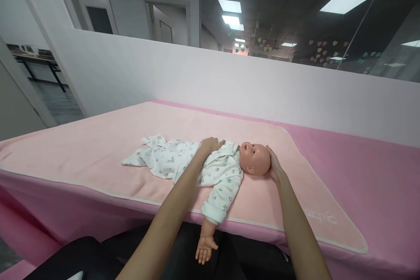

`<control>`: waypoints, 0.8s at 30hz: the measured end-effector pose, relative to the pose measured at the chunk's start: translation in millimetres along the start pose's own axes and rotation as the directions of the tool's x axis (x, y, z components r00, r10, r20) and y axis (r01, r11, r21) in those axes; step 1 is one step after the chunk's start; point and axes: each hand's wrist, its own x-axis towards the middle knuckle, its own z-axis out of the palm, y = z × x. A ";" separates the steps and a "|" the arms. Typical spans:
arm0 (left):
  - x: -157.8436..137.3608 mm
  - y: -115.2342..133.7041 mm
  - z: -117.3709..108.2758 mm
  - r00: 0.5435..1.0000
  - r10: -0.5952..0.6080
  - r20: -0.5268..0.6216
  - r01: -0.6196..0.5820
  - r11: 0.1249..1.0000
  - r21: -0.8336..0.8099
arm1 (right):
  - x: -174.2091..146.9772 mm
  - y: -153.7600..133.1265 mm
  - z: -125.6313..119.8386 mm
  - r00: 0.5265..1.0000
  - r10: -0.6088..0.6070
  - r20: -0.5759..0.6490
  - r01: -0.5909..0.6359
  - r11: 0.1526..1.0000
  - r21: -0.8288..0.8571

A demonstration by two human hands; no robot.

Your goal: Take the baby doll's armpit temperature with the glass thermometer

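A baby doll (218, 168) in white printed clothes lies on a light pink blanket (108, 140), its head to the right. My left hand (211, 144) rests across the doll's chest, with at least one finger stretched toward its neck. Against the crown of the doll's bald head (257, 159), my right hand (274, 164) is cupped; its fingers are partly hidden behind the head. The doll's near arm (218, 203) reaches over the front edge of the table, palm showing. Its far arm is hidden, and the empty-looking trouser legs (141, 157) trail to the left.
The blanket lies on a darker pink table cover (354, 175) that hangs over the front edge. A white low wall (229, 83) with glass above stands behind the table. My dark-clothed legs (183, 253) are below the edge. An open passage with a desk (39, 59) shows at left.
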 end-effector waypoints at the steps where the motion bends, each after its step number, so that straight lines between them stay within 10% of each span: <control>1: 0.6 -1.3 0.2 1.000 0.003 0.007 -0.003 1.000 -0.002 | -0.7 0.1 0.4 1.000 0.012 -0.007 -0.012 1.000 0.013; 19: -7.5 -0.3 1.8 0.997 -0.016 -0.074 0.017 1.000 0.006 | 22.4 -2.9 -21.4 0.810 -0.423 -0.406 0.386 0.906 -0.175; 24: -7.4 -0.4 2.4 0.996 -0.018 -0.087 0.018 1.000 0.001 | 18.9 1.1 -12.8 0.916 -0.311 -0.253 0.268 0.944 -0.193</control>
